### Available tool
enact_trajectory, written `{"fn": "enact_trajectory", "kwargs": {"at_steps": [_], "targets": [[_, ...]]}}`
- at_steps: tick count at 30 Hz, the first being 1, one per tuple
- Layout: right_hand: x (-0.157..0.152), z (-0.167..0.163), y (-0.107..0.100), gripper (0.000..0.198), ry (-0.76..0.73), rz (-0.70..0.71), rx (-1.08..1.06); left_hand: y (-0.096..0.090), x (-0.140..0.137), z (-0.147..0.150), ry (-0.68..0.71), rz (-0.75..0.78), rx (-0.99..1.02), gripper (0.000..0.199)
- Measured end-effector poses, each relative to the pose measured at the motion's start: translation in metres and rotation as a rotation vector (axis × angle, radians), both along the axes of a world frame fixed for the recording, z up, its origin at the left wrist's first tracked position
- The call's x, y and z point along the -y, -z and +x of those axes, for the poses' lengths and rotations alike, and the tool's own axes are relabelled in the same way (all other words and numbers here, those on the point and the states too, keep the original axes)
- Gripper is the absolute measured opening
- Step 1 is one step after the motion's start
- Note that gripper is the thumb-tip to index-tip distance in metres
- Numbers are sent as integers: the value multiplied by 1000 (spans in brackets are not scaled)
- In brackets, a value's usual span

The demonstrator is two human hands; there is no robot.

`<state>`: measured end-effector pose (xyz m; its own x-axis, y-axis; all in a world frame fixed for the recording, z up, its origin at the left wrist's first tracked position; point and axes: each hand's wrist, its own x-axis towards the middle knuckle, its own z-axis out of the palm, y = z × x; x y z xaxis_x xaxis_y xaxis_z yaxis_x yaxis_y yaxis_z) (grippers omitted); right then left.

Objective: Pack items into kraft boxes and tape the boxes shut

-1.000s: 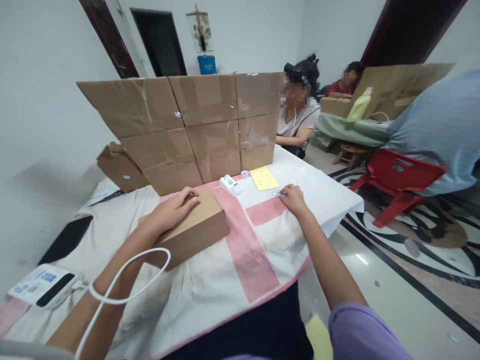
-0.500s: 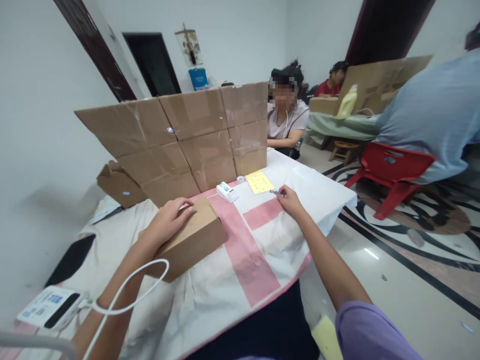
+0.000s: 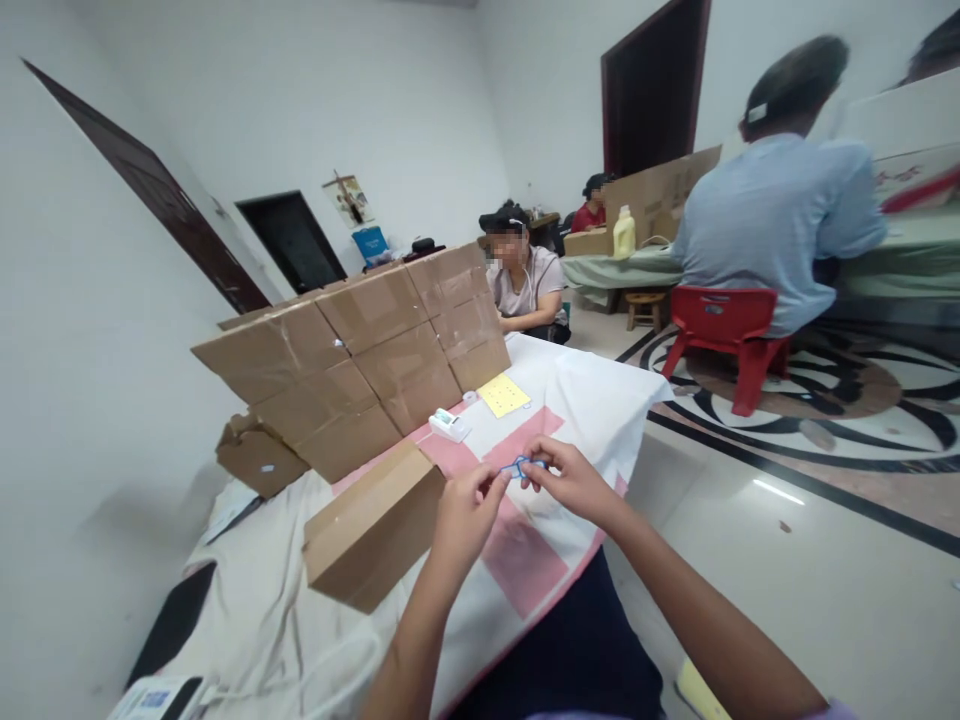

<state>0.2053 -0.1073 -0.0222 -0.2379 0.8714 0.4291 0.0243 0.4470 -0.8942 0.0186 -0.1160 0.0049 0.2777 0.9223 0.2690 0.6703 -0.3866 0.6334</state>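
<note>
Over the near part of the cloth-covered table, both of my hands meet at a small blue loop-shaped thing, too small to name more exactly. My left hand pinches its left end between thumb and fingertips. The right end is gripped by my right hand, whose fingers partly cover it. To the left of my left hand lies a closed brown cardboard box. Beyond the hands are a yellow card with small dark marks and a small white device with a screen.
A tall cardboard partition stands along the table's far side, with a small roll of tape near its foot. A white power bank with a cable is at lower left. One person sits across; others sit farther off, one on a red chair.
My left hand has left the box top and come to my right hand, which has drawn back from beside the yellow card. Both now hold the blue thing. The view has shifted.
</note>
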Motion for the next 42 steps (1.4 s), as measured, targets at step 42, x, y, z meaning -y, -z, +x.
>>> {"fn": "enact_trajectory", "kwargs": {"at_steps": [42], "targets": [[-11,-75,1,19,-61,239,60,17,29,-122,-507,279,-246,56]]}}
